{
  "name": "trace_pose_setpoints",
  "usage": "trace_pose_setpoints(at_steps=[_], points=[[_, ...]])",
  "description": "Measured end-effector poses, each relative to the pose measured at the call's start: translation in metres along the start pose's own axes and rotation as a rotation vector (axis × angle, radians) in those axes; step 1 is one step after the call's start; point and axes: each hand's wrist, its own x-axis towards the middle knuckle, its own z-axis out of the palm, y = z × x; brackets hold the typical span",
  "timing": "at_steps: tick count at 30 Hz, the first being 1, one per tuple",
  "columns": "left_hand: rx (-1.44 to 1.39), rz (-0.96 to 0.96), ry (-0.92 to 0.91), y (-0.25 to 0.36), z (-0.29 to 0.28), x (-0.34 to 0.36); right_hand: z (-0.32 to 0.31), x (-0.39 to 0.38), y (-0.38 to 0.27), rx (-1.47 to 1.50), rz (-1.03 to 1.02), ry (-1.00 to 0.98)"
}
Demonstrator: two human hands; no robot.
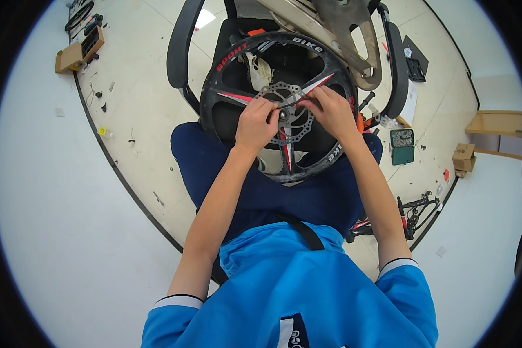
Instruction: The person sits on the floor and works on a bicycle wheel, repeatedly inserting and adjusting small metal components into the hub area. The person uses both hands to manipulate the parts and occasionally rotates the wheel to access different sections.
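Observation:
A black bicycle wheel (210, 124) with three red-and-white-trimmed spokes lies across my lap, its near rim between my knees. On its hub sits a silver disc brake rotor (300, 134) with a perforated edge. My left hand (255, 123) is closed in a pinch at the rotor's left side, just above the hub. From the right, my right hand (330, 115) pinches too, close to the rotor's upper right. A thin dark rod-like piece (287, 105) runs between the fingertips of both hands; its exact kind is too small to make out.
An office chair with black armrests (178, 52) stands ahead, and a beige metal frame (307, 23) leans over it. On the right floor are an open green tool case (402, 153), a bicycle frame (414, 216) and a cardboard box (463, 157). An open carton (71, 58) lies far left.

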Motion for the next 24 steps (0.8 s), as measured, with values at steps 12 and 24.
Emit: trace_pose_setpoints(at_steps=[12,24], points=[[-0.019,-0.030,0.089,0.006,-0.003,-0.010,-0.023,0.027,-0.009,-0.005,-0.057,-0.088],[-0.099,0.074,0.127,0.060,-0.044,0.025,-0.011,-0.002,-0.037,0.238,0.062,-0.074]])
